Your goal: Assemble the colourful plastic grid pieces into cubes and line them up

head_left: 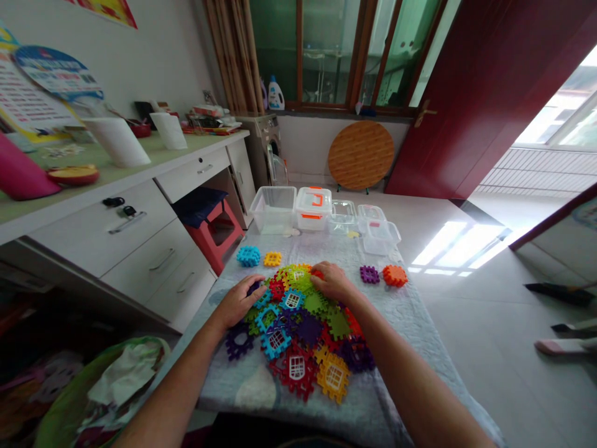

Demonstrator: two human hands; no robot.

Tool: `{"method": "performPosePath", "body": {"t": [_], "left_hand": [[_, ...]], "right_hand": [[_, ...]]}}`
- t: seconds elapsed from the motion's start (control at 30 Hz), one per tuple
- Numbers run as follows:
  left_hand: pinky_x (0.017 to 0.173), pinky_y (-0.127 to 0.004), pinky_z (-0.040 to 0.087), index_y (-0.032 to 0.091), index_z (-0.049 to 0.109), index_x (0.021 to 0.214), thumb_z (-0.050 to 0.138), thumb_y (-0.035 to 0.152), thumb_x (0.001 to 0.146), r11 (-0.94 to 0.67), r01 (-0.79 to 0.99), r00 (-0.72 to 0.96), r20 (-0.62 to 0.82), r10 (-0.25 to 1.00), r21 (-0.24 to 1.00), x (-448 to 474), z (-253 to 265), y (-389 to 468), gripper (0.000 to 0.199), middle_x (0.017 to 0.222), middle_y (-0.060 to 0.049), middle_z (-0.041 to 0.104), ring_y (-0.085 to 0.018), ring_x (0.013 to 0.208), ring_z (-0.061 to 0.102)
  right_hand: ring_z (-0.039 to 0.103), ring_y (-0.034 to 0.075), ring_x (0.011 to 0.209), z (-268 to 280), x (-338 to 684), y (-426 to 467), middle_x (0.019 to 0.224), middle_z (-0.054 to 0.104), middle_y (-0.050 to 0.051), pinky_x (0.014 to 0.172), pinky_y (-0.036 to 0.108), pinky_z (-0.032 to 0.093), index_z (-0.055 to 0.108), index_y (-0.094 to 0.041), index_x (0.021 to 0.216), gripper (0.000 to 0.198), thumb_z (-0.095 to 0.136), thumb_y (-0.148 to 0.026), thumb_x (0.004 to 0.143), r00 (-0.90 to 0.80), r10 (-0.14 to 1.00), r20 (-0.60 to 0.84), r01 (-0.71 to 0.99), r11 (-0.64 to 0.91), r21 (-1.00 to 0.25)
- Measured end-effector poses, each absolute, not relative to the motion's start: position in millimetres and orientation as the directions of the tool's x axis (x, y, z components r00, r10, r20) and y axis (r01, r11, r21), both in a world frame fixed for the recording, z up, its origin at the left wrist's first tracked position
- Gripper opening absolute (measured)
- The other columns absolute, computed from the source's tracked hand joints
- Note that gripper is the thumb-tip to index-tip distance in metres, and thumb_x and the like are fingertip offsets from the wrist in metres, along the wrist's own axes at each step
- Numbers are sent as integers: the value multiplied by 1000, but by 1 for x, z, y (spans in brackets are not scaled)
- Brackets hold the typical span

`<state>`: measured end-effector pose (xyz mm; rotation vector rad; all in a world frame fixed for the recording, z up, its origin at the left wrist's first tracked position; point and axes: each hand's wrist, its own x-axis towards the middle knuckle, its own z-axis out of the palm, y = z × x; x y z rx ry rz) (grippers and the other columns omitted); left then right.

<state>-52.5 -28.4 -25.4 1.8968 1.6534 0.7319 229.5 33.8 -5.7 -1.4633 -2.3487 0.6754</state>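
Notched plastic building tiles (pixel 308 326) are lying heaped on the desk (pixel 405 314), the left hand (pixel 241 301) touching their left edge, the right hand (pixel 330 280) their far edge, either grip's closure impossible to tell, while open room is running along the desk's near right edge

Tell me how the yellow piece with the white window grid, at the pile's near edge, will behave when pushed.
The yellow piece is probably light and stiff, as it looks like thin moulded plastic. It lies fairly flat, so it should slide rather than roll. Its toothed edge may catch on the red piece beside it.
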Motion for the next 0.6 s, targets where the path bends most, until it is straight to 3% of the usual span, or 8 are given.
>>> {"method": "performPosePath", "body": {"t": [0.17, 0.33, 0.5, 0.6], "left_hand": [[107, -41, 46, 18, 64, 118, 46, 59, 86, -135, 711, 113, 77, 991, 690, -55, -28, -28, 55, 124, -10, 67, -28, 117, 62], [108, -41, 44, 19, 64, 115, 45, 60, 87, -143, 714, 82, 121, 989, 685, -60, -31, -31, 53, 125, -10, 66, -27, 119, 60], [107, -39, 45, 20, 68, 111, 45, 62, 87, -110, 708, 26, 129, 991, 698, -68, -33, -33, 53, 122, -7, 69, -27, 117, 62], [104, -38, 46, 19, 67, 115, 45, 63, 88, -56, 650, -26, 96, 995, 758, -74, -35, -33, 56, 118, -6, 71, -27, 114, 63]], "right_hand": [[67, 22, 94, 4, 236, 23, 105, 74, 8, 85, 33, 49, 74, -20, 102, 27, 53, -23, 86, -556, 831, -16, 614, 397, -682], [68, 18, 92, 6, 257, 28, 102, 75, 3, 86, 33, 51, 74, -23, 99, 25, 55, -21, 84, -591, 804, 68, 421, 379, -824], [68, 20, 94, 3, 263, 43, 101, 75, 6, 89, 36, 51, 73, -18, 101, 30, 48, -15, 84, -398, 916, 53, 533, 278, -799], [66, 22, 104, 0, 248, 50, 114, 72, 10, 96, 39, 49, 71, -18, 110, 35, 48, -13, 85, -368, 930, 21, 602, 255, -756]]}}
